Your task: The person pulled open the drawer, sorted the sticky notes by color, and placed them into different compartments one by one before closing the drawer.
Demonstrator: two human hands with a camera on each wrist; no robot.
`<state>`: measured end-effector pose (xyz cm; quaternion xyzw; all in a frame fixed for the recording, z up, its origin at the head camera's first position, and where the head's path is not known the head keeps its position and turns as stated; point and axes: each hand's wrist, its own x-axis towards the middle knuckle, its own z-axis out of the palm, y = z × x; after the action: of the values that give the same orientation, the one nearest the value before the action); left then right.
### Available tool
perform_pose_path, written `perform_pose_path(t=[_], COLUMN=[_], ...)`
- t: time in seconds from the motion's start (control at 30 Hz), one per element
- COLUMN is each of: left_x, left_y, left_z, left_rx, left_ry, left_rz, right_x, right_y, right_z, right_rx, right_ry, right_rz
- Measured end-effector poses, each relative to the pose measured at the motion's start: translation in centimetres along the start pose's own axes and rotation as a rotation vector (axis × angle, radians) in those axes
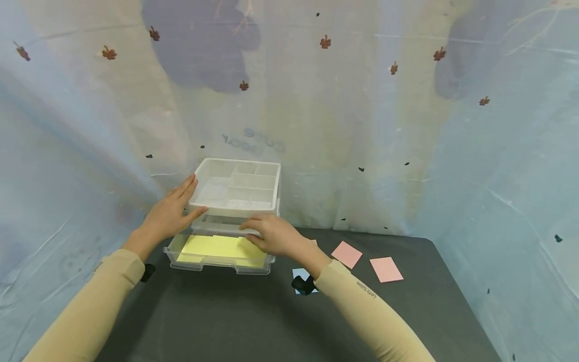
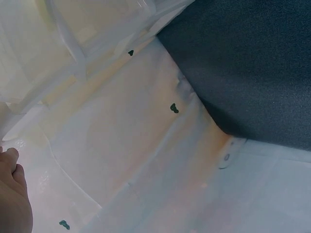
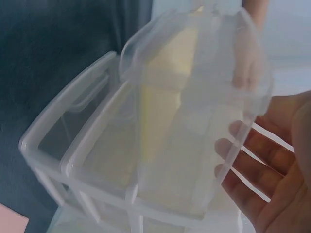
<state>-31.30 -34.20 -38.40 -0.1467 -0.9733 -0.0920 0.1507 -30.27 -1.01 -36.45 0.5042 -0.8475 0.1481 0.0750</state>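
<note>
A clear plastic drawer unit (image 1: 212, 221) stands at the table's back, with a white compartment tray (image 1: 216, 189) forming its top. Its lower clear drawer (image 1: 253, 270) is pulled out and holds yellow paper sheets (image 1: 221, 247). My left hand (image 1: 168, 214) rests along the tray's left side, fingers straight, thumb at the front corner. Over the right part of the drawer is my right hand (image 1: 273, 234), its thumb and fingers apart. In the right wrist view, the right fingers (image 3: 260, 167) reach the drawer's edge, fingertips overlapping the clear plastic.
Pink square notes (image 1: 386, 269) lie on the dark table (image 1: 217, 322) to the right. A blue note (image 1: 300, 274) is partly hidden by the right wrist's black strap. A patterned plastic sheet (image 1: 344, 125) hangs behind and around the table.
</note>
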Motion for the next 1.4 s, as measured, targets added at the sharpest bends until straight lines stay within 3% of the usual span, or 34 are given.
perform_pose_path(t=[0.17, 0.43, 0.63, 0.83, 1.03, 1.27, 1.4], left_x=[-0.1, 0.0, 0.0, -0.1, -0.1, -0.1, -0.2], left_y=[0.0, 0.1, 0.2, 0.2, 0.3, 0.4, 0.4], left_z=[-0.1, -0.1, -0.1, -0.2, -0.2, -0.3, -0.4], left_rx=[0.008, 0.004, -0.011, -0.019, -0.017, -0.022, -0.025], left_ry=[0.005, 0.000, -0.001, 0.001, 0.006, -0.008, -0.006], left_rz=[0.002, -0.011, -0.012, -0.016, -0.014, -0.024, -0.017], right_x=[-0.8, -1.7, -2.2, -2.4, -2.8, -3.5, -3.7], right_y=[-0.8, -2.4, -4.2, -6.0, -7.5, -9.4, -9.9], right_z=[0.0, 0.2, 0.8, 1.9, 3.6, 5.7, 7.7], right_rx=[0.074, 0.357, 0.534, 0.636, 0.719, 0.757, 0.837], right_ry=[0.134, 0.387, 0.487, 0.519, 0.502, 0.452, 0.416], right_rz=[-0.017, -0.114, -0.152, -0.198, -0.209, -0.178, -0.119])
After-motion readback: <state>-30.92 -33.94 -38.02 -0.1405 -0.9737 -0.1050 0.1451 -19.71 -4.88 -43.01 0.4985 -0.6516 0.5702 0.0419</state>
